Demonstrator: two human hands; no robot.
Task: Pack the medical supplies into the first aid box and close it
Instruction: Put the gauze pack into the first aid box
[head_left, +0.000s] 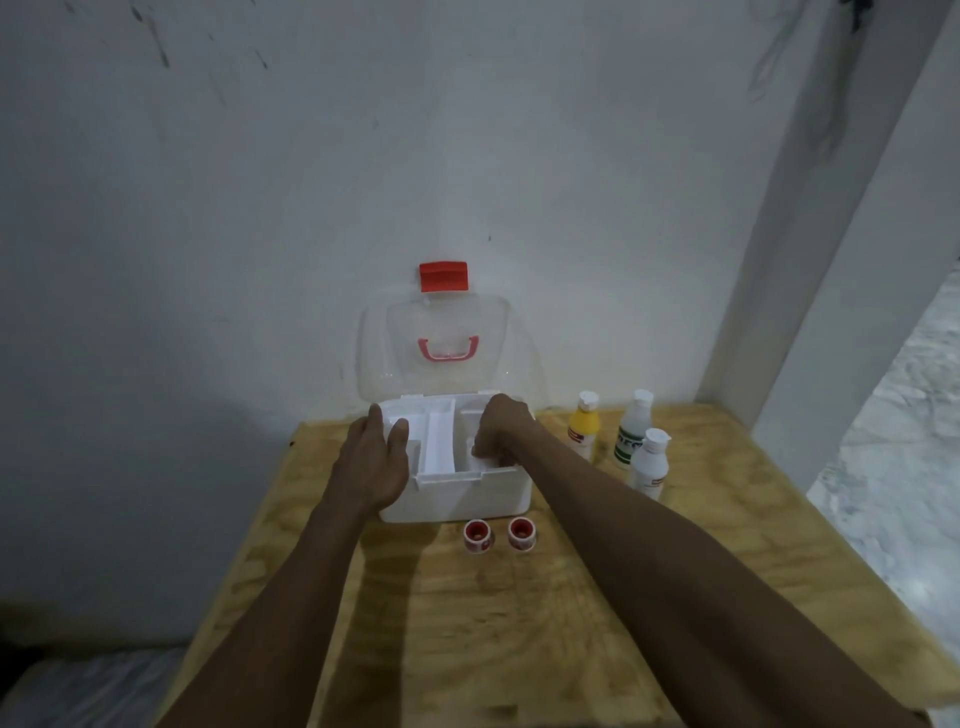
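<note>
An open white first aid box (457, 493) sits on a wooden tabletop (519, 623), its clear lid (452, 353) upright; the left hand (374, 462) lies with fingers spread on its left edge, the right hand (498, 431) curls inside, grip unclear, with three bottles (636, 431) and two tape rolls (501, 535) nearby.

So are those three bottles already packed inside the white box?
No, the three bottles stand on the wooden table, to the right of the open first aid box.
</note>
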